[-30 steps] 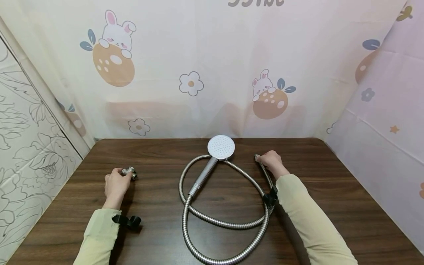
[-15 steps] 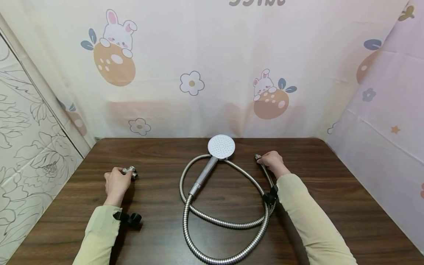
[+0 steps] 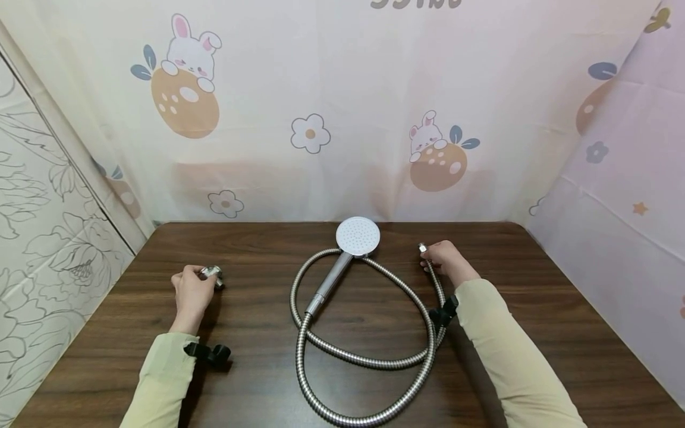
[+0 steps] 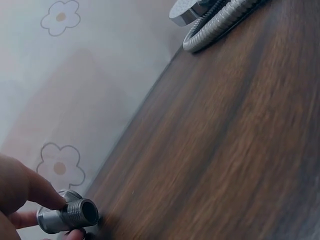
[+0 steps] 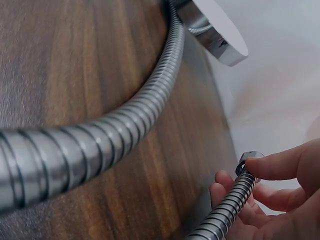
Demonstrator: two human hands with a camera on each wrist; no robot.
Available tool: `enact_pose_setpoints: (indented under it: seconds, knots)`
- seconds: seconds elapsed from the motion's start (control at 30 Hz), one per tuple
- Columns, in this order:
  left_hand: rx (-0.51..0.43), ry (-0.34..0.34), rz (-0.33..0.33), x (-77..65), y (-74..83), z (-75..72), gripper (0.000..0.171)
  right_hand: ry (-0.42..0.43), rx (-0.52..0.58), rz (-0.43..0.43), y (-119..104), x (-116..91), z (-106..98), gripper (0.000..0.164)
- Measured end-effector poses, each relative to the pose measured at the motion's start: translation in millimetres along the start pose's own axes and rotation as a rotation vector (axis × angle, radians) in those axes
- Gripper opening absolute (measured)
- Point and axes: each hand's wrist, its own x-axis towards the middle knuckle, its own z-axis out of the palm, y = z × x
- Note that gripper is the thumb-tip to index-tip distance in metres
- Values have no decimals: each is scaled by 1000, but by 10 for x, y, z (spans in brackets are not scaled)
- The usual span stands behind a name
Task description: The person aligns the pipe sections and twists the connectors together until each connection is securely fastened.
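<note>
At the table's left side, my left hand (image 3: 192, 292) pinches a small chrome pipe fitting (image 3: 212, 273). In the left wrist view the fitting (image 4: 62, 217) shows a threaded open end pointing toward the table's middle. Over on the right, my right hand (image 3: 445, 260) holds the free end of the metal shower hose (image 3: 374, 364), with thumb and fingers at the hex nut (image 5: 248, 159). The hose lies in loops on the table and runs to a shower head (image 3: 358, 236), which rests face up near the back edge with its silver handle slanting toward me.
The dark wood table (image 3: 257, 380) ends at the back against a printed curtain (image 3: 342, 89). Another curtain (image 3: 610, 226) stands along the right, and a floral panel (image 3: 48, 249) on the left. Black wrist straps sit on both sleeves.
My right hand has shifted slightly right and raised the hose end, so its nut now points away from me. The left hand has moved slightly and tilted the fitting. The shower head stays put.
</note>
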Motion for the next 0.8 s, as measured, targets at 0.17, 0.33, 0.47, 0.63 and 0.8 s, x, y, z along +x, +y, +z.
enact_pose_setpoints:
  seconds: [0.17, 0.33, 0.47, 0.63, 0.8]
  knots:
    - [-8, 16, 45, 11, -8, 27, 34, -25, 51, -13, -19, -17, -43, 47]
    - [-13, 25, 52, 2, 3, 40, 29, -35, 77, -7, -42, -43, -77, 39]
    - [-7, 11, 56, -2, 14, 39, 28, -39, 59, -21, -62, -81, -68, 35]
    - [-9, -15, 53, -14, 30, 32, 29, -32, 40, -49, -78, -116, -30, 34]
    - [-33, -68, 42, -33, 96, 15, 31, -43, 43, -96, -83, -154, 3, 42]
